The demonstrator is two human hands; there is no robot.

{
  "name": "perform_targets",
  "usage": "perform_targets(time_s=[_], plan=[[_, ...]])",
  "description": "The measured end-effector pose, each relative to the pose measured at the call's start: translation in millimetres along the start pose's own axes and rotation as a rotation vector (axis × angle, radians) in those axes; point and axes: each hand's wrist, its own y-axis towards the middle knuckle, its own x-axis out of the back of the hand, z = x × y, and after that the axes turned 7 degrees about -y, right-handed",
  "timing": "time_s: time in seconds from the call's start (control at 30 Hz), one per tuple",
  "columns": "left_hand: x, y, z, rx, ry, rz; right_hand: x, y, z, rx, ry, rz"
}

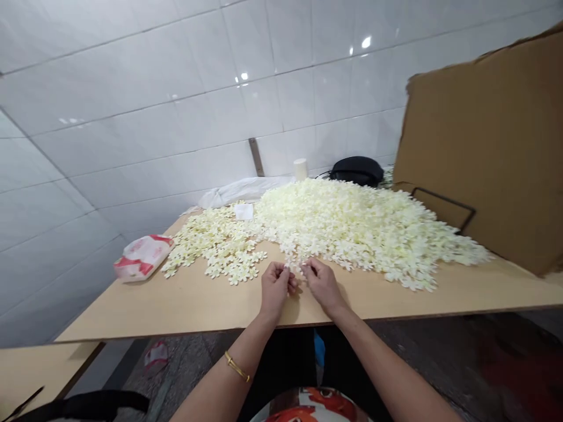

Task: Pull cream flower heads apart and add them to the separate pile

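Observation:
My left hand is closed in a pinch above the table, near its front edge, with a bracelet on that wrist. Close beside it, my right hand pinches too. Small white artificial flowers lie right at the fingertips, and both hands appear to grip one of them; fine detail there is too small to make out. A large heap of pale flowers rises behind my right hand. Left of my hands spreads a flatter layer of loose flowers.
On the wooden table, a red-and-white tissue pack lies at left. Behind the heap are a white cylinder, a black rounded object and clear plastic. A big cardboard box stands at right. A tiled wall closes the back.

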Motion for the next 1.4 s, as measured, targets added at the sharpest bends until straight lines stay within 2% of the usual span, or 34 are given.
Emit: perform_targets(time_s=[0.13,0.4,0.57,0.67,0.77,0.9,1.03,1.17,1.4], plan=[[2.4,1,0,0.019,-0.015,-0.008,0,-1,-2,-0.034,-0.001,-0.046],[-1.5,-6,-6,0.063,0.018,0.066,3,-3,1,-0.077,-0.004,-0.116],[-5.7,-2,-22,0.102,0.013,0.138,9,-7,-2,-0.116,0.028,-0.154],[-7.6,17,-39,0.084,0.045,0.189,11,-9,-3,-0.14,0.045,-0.14],[-9.3,49,-49,0.071,0.122,0.244,11,-10,-2,-0.144,-0.029,-0.111],[-8.5,87,-46,0.101,0.291,0.315,10,-10,-1,-0.155,-0.136,-0.053],[3.9,104,-43,0.029,0.415,0.302,8,-11,-1,-0.172,-0.214,-0.019],[22.5,102,-45,-0.004,0.416,0.36,8,-12,-4,-0.18,-0.281,0.012],[41.2,77,-45,-0.095,0.512,0.483,5,-10,0,-0.183,-0.364,0.014]])
